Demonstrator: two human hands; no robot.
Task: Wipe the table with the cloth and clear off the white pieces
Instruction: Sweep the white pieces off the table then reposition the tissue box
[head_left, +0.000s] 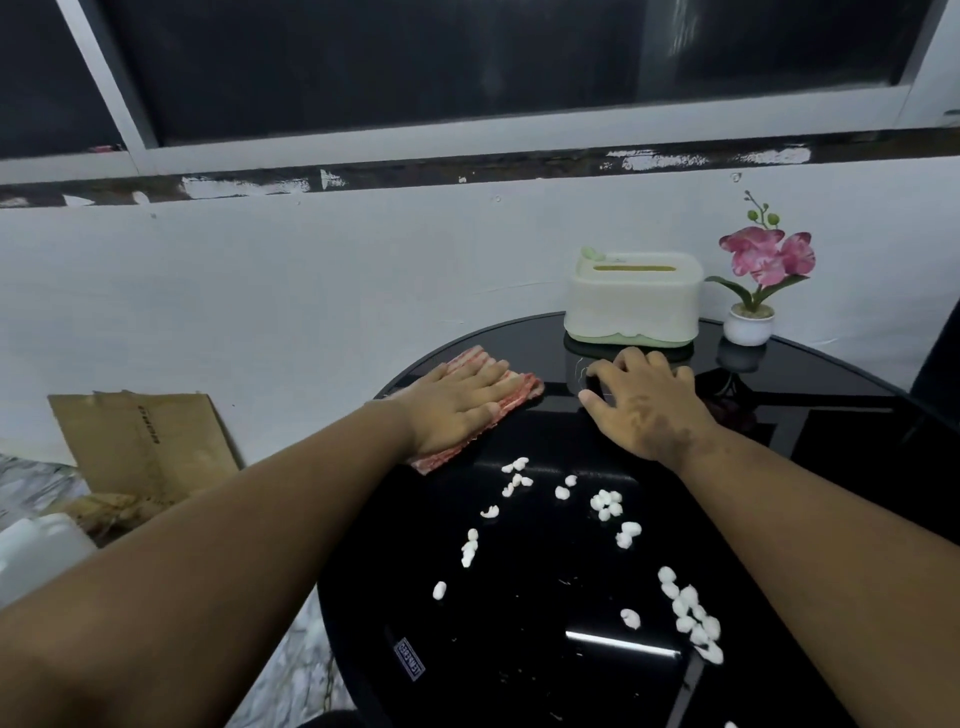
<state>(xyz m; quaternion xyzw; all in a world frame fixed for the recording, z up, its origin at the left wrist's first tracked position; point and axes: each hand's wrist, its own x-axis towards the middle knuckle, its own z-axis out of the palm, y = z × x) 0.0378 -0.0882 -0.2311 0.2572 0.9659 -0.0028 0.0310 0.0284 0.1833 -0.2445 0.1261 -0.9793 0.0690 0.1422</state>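
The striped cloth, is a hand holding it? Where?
Nothing is gripped. The left hand lies flat on the middle of the red-and-white striped cloth, pressing it to the table. The right hand rests empty on the glass.

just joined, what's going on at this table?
A person is wiping a round black table. The left hand presses flat on a red-and-white cloth near the far left edge; the right hand rests open on the glass in front of a tissue box. The white pieces lie scattered nearer the person, not cleared.
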